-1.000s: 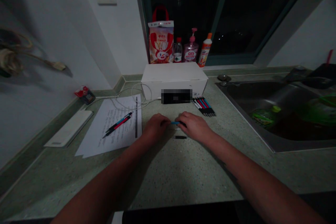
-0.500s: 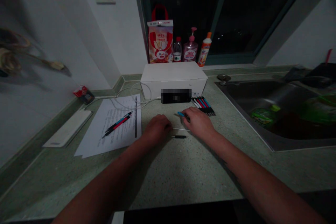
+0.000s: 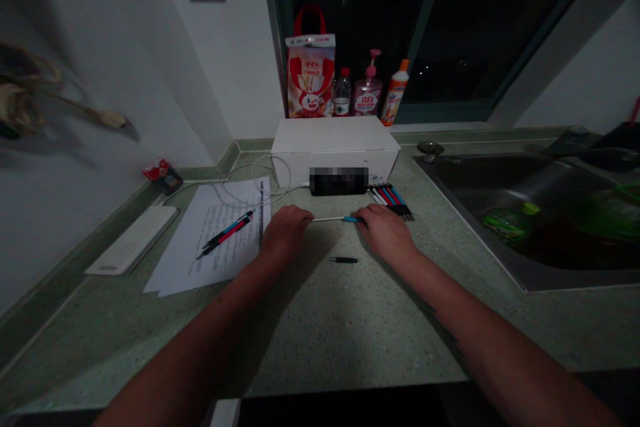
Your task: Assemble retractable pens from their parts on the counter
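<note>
My left hand [image 3: 287,232] pinches the left end of a thin white pen refill [image 3: 327,219]. From there the refill runs level to a blue pen barrel [image 3: 351,219], meeting its left end. My right hand [image 3: 384,230] is closed on that barrel, fingers hiding its right part. On the counter [image 3: 345,327] below both hands lies a small black pen part [image 3: 344,259] with a pointed left tip. Just beyond my right hand, several pens [image 3: 390,199] lie side by side. To the left, two pens [image 3: 226,235] rest on printed paper sheets [image 3: 187,260].
A phone [image 3: 339,182] with a white cable leans on a white box [image 3: 333,137]. Bottles [image 3: 367,97] and a red bag [image 3: 311,80] stand behind it. The sink [image 3: 515,283] is on the right. A flat white device [image 3: 133,240] lies far left.
My left hand has moved up and slightly left, now gripping the refill's end. The refill now lines up with the blue barrel in my right hand. The black part stays on the counter.
</note>
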